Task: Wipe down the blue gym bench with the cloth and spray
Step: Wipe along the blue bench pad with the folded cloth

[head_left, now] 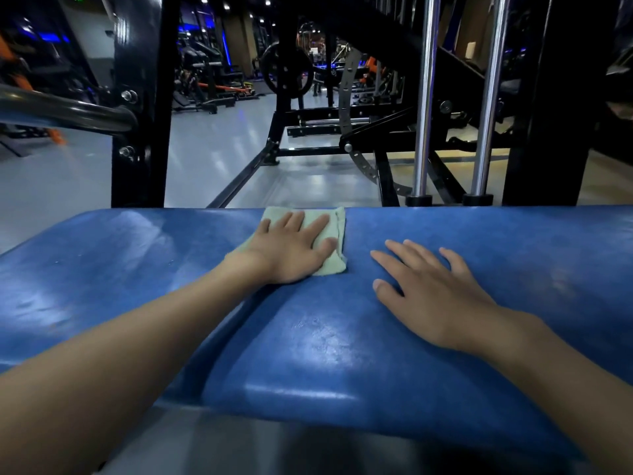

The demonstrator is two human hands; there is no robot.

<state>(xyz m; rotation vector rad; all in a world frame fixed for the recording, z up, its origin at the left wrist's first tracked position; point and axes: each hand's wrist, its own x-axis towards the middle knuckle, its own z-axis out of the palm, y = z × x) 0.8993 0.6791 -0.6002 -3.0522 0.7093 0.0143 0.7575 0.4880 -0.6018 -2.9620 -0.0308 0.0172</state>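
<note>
The blue gym bench (325, 337) stretches across the lower half of the view, its padding shiny in patches. A folded pale green cloth (337, 228) lies near the bench's far edge, and my left hand (291, 248) presses flat on it with straight fingers. My right hand (431, 293) rests flat on the bare padding to the right of the cloth, fingers spread. No spray bottle is in view.
A black machine frame (140, 97) stands behind the bench at the left. Two chrome guide rods (424, 97) rise at the back right. A curved metal handle (68, 111) juts in from the left. Grey floor (212, 159) and more gym machines lie beyond.
</note>
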